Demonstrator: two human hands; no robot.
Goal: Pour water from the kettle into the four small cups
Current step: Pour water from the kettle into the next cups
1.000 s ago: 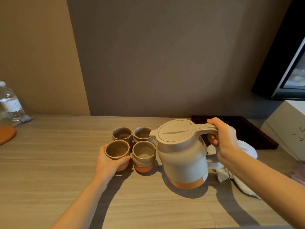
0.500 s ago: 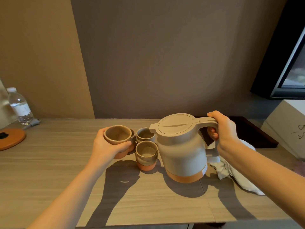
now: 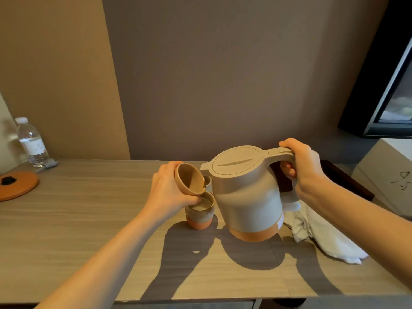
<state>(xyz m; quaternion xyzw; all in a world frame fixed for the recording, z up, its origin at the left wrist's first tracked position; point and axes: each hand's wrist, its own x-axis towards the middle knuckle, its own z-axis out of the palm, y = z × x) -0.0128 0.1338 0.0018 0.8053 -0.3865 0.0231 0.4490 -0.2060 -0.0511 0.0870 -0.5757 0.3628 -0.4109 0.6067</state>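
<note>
A beige kettle with an orange base stands on the wooden table, and my right hand grips its handle. My left hand holds a small beige cup tilted on its side, mouth toward the kettle, directly above a second cup that stands on the table with liquid in it. A third cup peeks out behind, next to the kettle's spout. My hand and the kettle hide any fourth cup.
A white cloth lies right of the kettle, with a dark tray and a white box behind it. A water bottle and a round orange base sit at the far left. The table's front edge is close.
My left hand lifted the front-left cup off the table, carried it right and tipped it over the front-right cup. The kettle stayed in my right hand's grip.
</note>
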